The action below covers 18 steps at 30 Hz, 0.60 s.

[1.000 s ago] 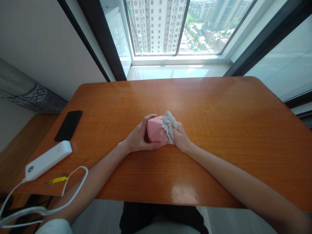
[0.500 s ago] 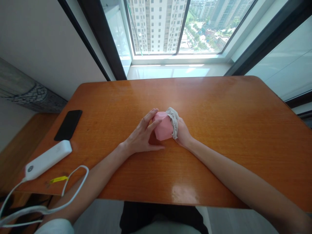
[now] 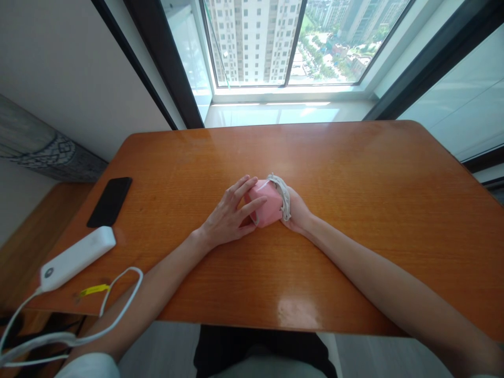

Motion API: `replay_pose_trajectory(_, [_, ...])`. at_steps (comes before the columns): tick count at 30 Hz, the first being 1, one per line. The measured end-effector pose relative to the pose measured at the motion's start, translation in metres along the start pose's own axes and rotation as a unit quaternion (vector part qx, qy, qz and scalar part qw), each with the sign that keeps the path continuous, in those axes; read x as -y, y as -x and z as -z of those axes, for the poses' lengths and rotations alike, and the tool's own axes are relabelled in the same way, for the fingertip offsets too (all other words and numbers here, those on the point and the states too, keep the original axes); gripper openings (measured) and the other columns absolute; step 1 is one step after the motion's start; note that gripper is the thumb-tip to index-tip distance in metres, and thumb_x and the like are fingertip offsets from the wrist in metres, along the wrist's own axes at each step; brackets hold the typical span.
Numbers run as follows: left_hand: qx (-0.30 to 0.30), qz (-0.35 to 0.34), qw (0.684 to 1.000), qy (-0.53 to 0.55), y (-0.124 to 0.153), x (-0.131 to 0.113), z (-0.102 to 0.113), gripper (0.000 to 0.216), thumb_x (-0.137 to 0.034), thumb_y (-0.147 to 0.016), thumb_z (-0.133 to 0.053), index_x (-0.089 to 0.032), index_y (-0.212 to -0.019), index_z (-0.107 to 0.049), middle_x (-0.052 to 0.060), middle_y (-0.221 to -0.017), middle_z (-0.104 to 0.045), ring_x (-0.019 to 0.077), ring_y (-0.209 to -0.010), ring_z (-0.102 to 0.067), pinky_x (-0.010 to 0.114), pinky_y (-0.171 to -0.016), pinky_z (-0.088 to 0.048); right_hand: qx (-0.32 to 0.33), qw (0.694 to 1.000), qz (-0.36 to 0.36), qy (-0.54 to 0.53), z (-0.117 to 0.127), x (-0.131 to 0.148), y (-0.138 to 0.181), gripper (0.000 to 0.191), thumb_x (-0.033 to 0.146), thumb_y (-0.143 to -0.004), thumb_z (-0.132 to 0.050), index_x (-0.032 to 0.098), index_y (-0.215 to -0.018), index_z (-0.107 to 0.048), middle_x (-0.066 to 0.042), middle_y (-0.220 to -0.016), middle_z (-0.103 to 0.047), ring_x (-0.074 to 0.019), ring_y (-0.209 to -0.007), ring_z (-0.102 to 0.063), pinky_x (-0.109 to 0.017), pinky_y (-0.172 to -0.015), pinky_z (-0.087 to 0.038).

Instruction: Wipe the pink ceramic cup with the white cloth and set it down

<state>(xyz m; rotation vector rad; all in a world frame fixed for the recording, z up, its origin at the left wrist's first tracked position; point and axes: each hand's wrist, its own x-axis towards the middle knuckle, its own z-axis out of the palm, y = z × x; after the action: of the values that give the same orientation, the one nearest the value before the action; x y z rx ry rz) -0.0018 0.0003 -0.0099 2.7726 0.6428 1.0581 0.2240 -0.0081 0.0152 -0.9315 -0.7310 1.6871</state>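
Observation:
A pink faceted object (image 3: 270, 207), shaped somewhat like a small pot, is held a little above or on the table; which of the two I cannot tell. Around its right end runs a gathered pale grey-white band (image 3: 284, 197), cloth or cord. My left hand (image 3: 238, 212) closes on the left side of the pink object, its fingers over the top and the thumb low at the front. From the right, my right hand (image 3: 297, 211) grips the banded end, and most of its fingers are hidden behind the object.
On the left of the wooden table (image 3: 354, 184) lie a black phone (image 3: 110, 201) and a white power strip or adapter (image 3: 79, 258). White cable (image 3: 126, 310) with a yellow tag (image 3: 94, 290) loops over my left forearm. A window (image 3: 291, 42) stands beyond the far edge.
My left hand has closed in on the pink object, its thumb moving up to it. The pink object has turned slightly, and the pale band looks narrower and has shifted a bit to the right.

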Motion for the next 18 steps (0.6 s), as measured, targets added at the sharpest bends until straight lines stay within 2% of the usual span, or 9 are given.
replay_pose_trajectory(3, [0.004,0.026,1.0,-0.008,0.0,-0.001,0.003,0.089,-0.038,-0.093,-0.087,-0.043,-0.168,-0.039,0.014,-0.182,-0.037,0.0421,-0.17,-0.04,0.069,-0.133,-0.044,-0.011,1.0,0.005,0.023,0.0,-0.001,0.001,0.046,0.063,-0.08,-0.086,0.022,-0.095,-0.073,0.001,-0.081,-0.072,-0.0152,-0.071,-0.058,-0.027,-0.065,-0.048])
replay_pose_trajectory(6, [0.007,0.059,0.998,-0.013,-0.001,-0.004,0.008,0.084,-0.047,-0.09,-0.089,-0.038,-0.163,-0.049,0.016,-0.176,-0.047,0.0418,-0.162,-0.051,0.064,-0.128,-0.05,-0.023,0.998,0.02,0.06,0.002,-0.004,0.002,0.044,0.063,-0.08,-0.086,0.024,-0.094,-0.07,0.002,-0.079,-0.067,-0.0148,-0.069,-0.053,-0.027,-0.061,-0.042])
replay_pose_trajectory(11, [-0.003,0.113,0.993,0.029,-0.004,-0.007,0.014,0.11,-0.065,-0.081,-0.094,-0.031,-0.17,-0.04,0.02,-0.17,-0.054,0.0422,-0.153,-0.061,0.059,-0.125,-0.052,-0.007,0.995,0.053,0.08,0.004,-0.008,0.005,0.039,0.055,-0.083,-0.087,0.026,-0.09,-0.062,0.004,-0.077,-0.056,-0.0137,-0.067,-0.045,-0.027,-0.062,-0.04])
replay_pose_trajectory(18, [-0.026,0.095,0.994,0.05,-0.007,-0.007,0.014,0.116,-0.065,-0.078,-0.098,-0.033,-0.17,-0.035,0.019,-0.164,-0.057,0.0406,-0.15,-0.063,0.057,-0.123,-0.054,0.002,0.992,0.062,0.107,0.002,-0.007,0.007,0.04,0.059,-0.083,-0.085,0.025,-0.087,-0.064,0.003,-0.077,-0.055,-0.0144,-0.068,-0.041,-0.029,-0.062,-0.038])
